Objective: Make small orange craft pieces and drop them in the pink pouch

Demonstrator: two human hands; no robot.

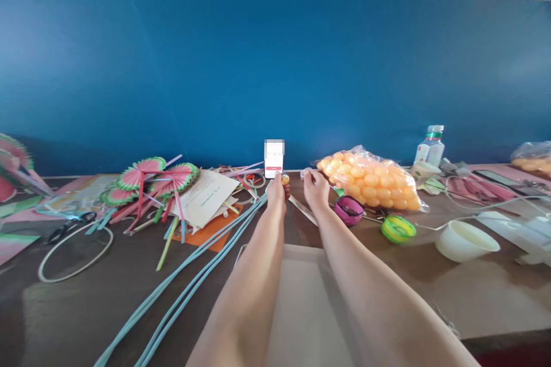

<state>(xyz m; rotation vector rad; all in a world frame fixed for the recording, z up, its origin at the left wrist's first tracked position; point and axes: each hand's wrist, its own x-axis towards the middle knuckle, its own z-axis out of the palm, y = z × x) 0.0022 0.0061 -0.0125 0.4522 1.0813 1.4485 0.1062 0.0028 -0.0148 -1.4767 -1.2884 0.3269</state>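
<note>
Both my arms reach forward over the dark table (86, 298). My left hand (276, 190) is closed in a pinch on a small yellow-orange ball (284, 179), just in front of a propped white phone (274, 158). My right hand (315, 186) is closed with its fingers curled, a thin pale stick or strip (302, 209) running under it; what it grips I cannot make out. A clear bag of orange balls (372, 179) lies just right of that hand. Long light-blue strips (193, 275) run along the table beside my left arm.
Pink-and-green paper fans (159, 178), papers and coloured sticks lie at left, with a wire hoop (75, 252) and scissors (71, 223). At right are a magenta pouch (348, 210), green-yellow tape roll (398, 228), white bowl (467, 239), bottle (430, 146). A blue wall (275, 69) stands behind.
</note>
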